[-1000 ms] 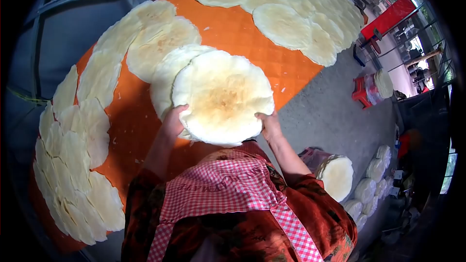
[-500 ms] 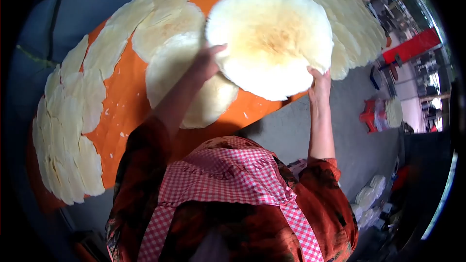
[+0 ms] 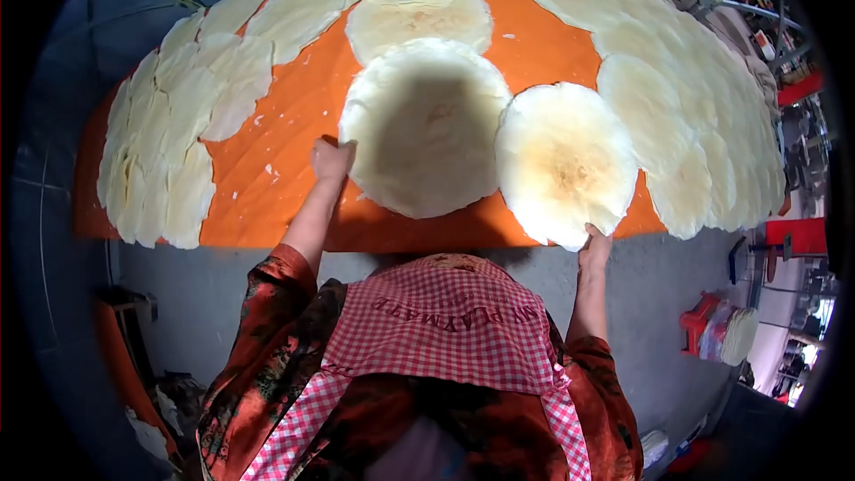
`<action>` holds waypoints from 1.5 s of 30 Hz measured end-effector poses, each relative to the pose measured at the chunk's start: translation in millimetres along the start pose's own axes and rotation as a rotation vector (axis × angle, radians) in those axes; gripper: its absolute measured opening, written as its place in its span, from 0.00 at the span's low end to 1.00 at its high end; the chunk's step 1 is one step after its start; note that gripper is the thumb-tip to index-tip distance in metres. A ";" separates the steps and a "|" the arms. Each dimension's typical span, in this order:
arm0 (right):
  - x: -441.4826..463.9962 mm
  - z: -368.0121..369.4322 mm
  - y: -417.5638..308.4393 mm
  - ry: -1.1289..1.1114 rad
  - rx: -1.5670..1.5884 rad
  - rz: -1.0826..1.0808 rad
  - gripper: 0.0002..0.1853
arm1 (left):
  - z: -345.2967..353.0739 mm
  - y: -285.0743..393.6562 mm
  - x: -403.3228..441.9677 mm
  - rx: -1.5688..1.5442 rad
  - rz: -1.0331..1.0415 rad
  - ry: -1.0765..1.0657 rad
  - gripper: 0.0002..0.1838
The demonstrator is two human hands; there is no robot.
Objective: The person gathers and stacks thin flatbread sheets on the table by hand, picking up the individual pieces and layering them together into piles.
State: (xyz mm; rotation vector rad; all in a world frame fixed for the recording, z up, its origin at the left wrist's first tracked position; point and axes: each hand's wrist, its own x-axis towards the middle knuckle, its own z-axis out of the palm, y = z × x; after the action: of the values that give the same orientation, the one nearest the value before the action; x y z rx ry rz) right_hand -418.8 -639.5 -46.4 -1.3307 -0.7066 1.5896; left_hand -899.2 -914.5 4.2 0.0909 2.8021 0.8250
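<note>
A round pale flatbread (image 3: 568,165) with a browned middle lies at the right of centre, its lower edge reaching past the table's front edge. My right hand (image 3: 596,248) pinches that lower edge. My left hand (image 3: 333,160) is closed at the left rim of a larger round flatbread (image 3: 427,129), which lies in the middle under a dark shadow. The two breads touch or slightly overlap at their sides. Behind them another flatbread (image 3: 419,25) lies partly covered. All rest on the orange cloth (image 3: 298,138).
Overlapping flatbreads (image 3: 165,134) cover the table's left end, and more (image 3: 704,116) cover the right. A red stool (image 3: 699,323) with a bagged stack of bread (image 3: 739,336) stands on the grey floor at right. Metal bars (image 3: 753,9) rise behind.
The browned flatbread held up in both hands has come down onto the table at the right. My left hand has let go of it and moved left to the middle flatbread. The view has turned.
</note>
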 end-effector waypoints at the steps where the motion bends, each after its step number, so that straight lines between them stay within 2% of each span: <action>1: -1.4 4.2 -0.6 -0.001 0.003 0.005 0.33 | -3.6 -1.8 6.0 0.009 -0.015 -0.070 0.36; 5: -1.2 -1.0 -0.6 -0.020 -0.022 -0.021 0.33 | 13.8 -13.4 46.6 -0.071 -0.016 -0.217 0.36; 6: 2.7 -1.5 1.3 -0.034 -0.026 -0.039 0.33 | 11.3 -8.8 41.0 -0.134 0.050 -0.165 0.36; 9: 9.0 -6.9 5.2 -0.055 -0.011 -0.026 0.32 | 20.9 -3.4 52.3 -0.283 0.087 -0.287 0.35; 12: 3.6 -2.4 2.6 -0.024 -0.004 -0.010 0.32 | -5.8 22.6 36.8 -0.193 0.035 -0.317 0.31; 18: 20.5 -14.6 9.3 -0.064 -0.024 -0.005 0.31 | -4.7 9.4 68.9 -0.921 -0.063 -0.886 0.26; 21: 22.4 -14.0 10.0 -0.047 -0.037 -0.010 0.30 | 7.6 8.0 79.5 -0.599 0.163 -0.684 0.21; 24: 5.4 -1.9 1.9 -0.056 -0.058 -0.044 0.30 | 36.6 1.0 90.0 -0.735 0.122 -0.635 0.20; 27: 14.3 -8.3 4.1 -0.018 -0.079 0.029 0.30 | 50.7 -13.7 108.2 -1.181 -0.041 -0.920 0.20; 29: 19.4 -12.6 7.7 -0.018 -0.077 0.034 0.30 | 24.0 -11.6 112.9 -1.081 0.014 -0.881 0.20; 33: 8.4 3.2 30.1 0.006 0.006 0.147 0.30 | -74.7 -45.3 148.1 -0.686 0.165 -0.597 0.19; 36: -56.1 50.2 77.9 -0.020 0.104 0.031 0.30 | -137.6 -108.8 182.8 -0.470 0.062 -0.451 0.19; 37: -76.8 61.9 97.1 -0.048 0.114 -0.014 0.28 | -150.4 -132.2 190.8 -0.486 -0.026 -0.465 0.18; 39: -121.0 92.9 110.4 0.062 0.228 0.052 0.29 | -157.6 -186.9 206.6 -0.592 -0.239 -0.560 0.20; 42: -141.2 97.1 115.2 0.059 0.216 0.051 0.25 | -162.8 -209.9 184.3 -0.688 -0.271 -0.562 0.22; 43: -137.0 89.5 115.7 0.035 0.181 0.036 0.24 | -162.2 -220.1 179.9 -0.746 -0.167 -0.583 0.22; 44: -122.9 69.2 119.0 -0.021 0.176 0.134 0.18 | -162.1 -229.2 174.9 -0.807 -0.065 -0.601 0.23; 45: -134.8 71.5 98.4 0.041 0.046 0.276 0.18 | -164.5 -235.8 170.3 -0.868 0.042 -0.615 0.23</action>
State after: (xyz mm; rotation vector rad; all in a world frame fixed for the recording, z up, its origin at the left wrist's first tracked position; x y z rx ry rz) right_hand -515.4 -792.9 -54.9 -1.4708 -0.4737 1.7782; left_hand -1101.7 -1179.1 -21.3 0.2107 1.7167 1.6060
